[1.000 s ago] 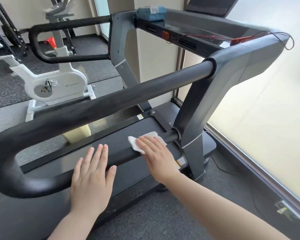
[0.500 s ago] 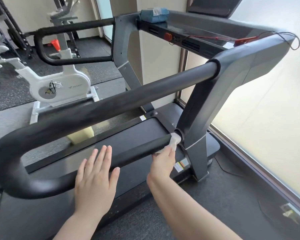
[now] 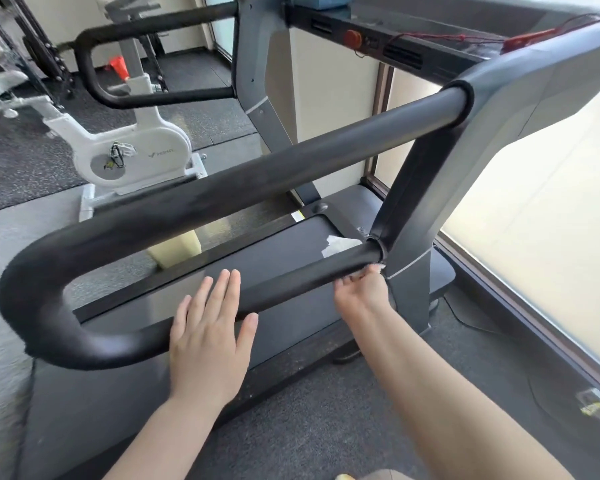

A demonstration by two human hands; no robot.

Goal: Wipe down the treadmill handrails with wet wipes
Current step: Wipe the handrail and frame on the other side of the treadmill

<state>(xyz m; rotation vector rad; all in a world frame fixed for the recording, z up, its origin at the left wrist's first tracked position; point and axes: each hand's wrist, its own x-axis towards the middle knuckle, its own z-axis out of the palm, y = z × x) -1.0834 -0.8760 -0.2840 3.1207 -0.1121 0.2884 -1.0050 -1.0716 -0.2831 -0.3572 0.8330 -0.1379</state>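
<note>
The near handrail (image 3: 222, 199) is a black padded loop joined to the grey upright (image 3: 430, 216) on the right. My right hand (image 3: 361, 292) grips the lower bar from below, right where it meets the upright, with a white wet wipe (image 3: 340, 245) wrapped over the bar; part of the wipe shows above the bar and a bit by my fingers. My left hand (image 3: 210, 337) lies flat, fingers spread, against the lower bar nearer the loop's bend. The far handrail (image 3: 146, 60) is at the upper left. A blue wipes pack (image 3: 321, 1) sits on the console.
The treadmill deck (image 3: 278, 244) lies under the rail. A red safety cord (image 3: 465, 38) trails over the console. A white exercise bike (image 3: 129, 150) stands at the left. A frosted window (image 3: 541, 220) and a floor cable (image 3: 482, 323) run along the right.
My right hand slid the wipe rightward along the lower bar to the joint with the upright, then turned under the bar. My left hand stayed flat on the bar.
</note>
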